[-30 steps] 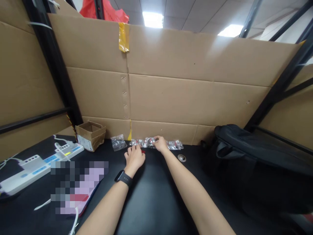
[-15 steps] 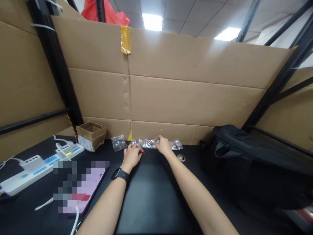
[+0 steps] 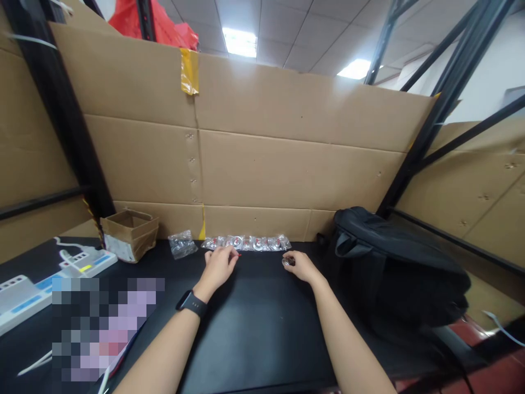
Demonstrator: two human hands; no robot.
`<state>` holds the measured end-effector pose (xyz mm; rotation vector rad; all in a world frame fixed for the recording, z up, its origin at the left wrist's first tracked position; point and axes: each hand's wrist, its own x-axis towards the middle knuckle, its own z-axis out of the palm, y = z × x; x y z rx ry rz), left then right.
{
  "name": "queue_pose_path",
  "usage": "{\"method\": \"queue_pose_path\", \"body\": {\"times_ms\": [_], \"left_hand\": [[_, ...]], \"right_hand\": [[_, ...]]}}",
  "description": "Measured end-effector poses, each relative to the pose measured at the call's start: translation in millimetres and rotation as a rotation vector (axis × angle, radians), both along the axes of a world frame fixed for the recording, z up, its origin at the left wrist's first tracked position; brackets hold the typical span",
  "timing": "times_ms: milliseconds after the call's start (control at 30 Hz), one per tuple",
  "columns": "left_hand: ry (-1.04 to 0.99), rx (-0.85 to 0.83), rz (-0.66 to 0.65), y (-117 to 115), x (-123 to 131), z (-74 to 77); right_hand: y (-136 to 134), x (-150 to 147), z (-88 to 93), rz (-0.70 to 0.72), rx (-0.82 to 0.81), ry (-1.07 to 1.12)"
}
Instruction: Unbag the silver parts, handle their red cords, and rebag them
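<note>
My left hand (image 3: pixel 220 264) rests low over the black tabletop, fingers bent, with a small red piece (image 3: pixel 239 255) pinched at thumb and forefinger. To its right, my right hand (image 3: pixel 302 266) has its fingers around a round metal disc (image 3: pixel 288 262) at the table surface; part of the disc is hidden by the fingers. Behind both hands, a row of clear plastic packets (image 3: pixel 259 244) with shiny round metal parts and red bits inside lies along the cardboard wall. A crumpled clear plastic bag (image 3: pixel 182 244) sits left of that row.
A small open cardboard box (image 3: pixel 130 232) stands at the left, near a white power strip (image 3: pixel 95 264). A blurred-out flat pinkish item (image 3: pixel 123 328) lies left of my forearm. On the right a black backpack (image 3: pixel 394 273) leans by the cardboard wall (image 3: pixel 262 164).
My right hand has left the packet row and come to the metal disc that lay on the table. My left hand stays beside the row with the red piece. The view has turned right.
</note>
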<state>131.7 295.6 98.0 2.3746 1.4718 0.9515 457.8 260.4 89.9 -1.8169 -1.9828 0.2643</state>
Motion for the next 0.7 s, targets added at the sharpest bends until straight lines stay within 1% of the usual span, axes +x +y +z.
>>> {"method": "queue_pose_path", "body": {"times_ms": [67, 167, 333, 433, 500, 567, 633, 700], "left_hand": [[-0.022, -0.024, -0.04, -4.7, 6.5, 2.1], [-0.048, -0.036, -0.078, -9.9, 13.7, 2.8], [-0.072, -0.069, -0.104, -13.9, 20.4, 2.4], [-0.095, -0.085, -0.11, -17.4, 22.5, 4.6], [-0.138, -0.098, -0.112, -19.6, 23.9, 6.3], [-0.203, -0.12, -0.127, -20.6, 25.7, 6.4], [-0.284, -0.141, -0.148, -20.1, 28.1, 4.1], [-0.366, -0.139, -0.175, -18.5, 31.1, -0.1]], "right_hand": [[0.1, 0.6, -4.7, -0.005, 0.01, 0.004], [0.8, 1.7, -6.6, -0.008, 0.024, 0.004], [-2.6, 0.5, -3.3, -0.04, 0.086, 0.016], [-4.9, -5.4, 2.0, -0.078, 0.157, 0.076], [-6.7, -13.7, 6.6, -0.054, 0.232, 0.194], [-9.2, -26.2, 10.8, 0.026, 0.283, 0.374], [-12.2, -42.4, 13.6, 0.122, 0.272, 0.579], [-15.3, -60.1, 14.1, 0.208, 0.25, 0.739]]}}
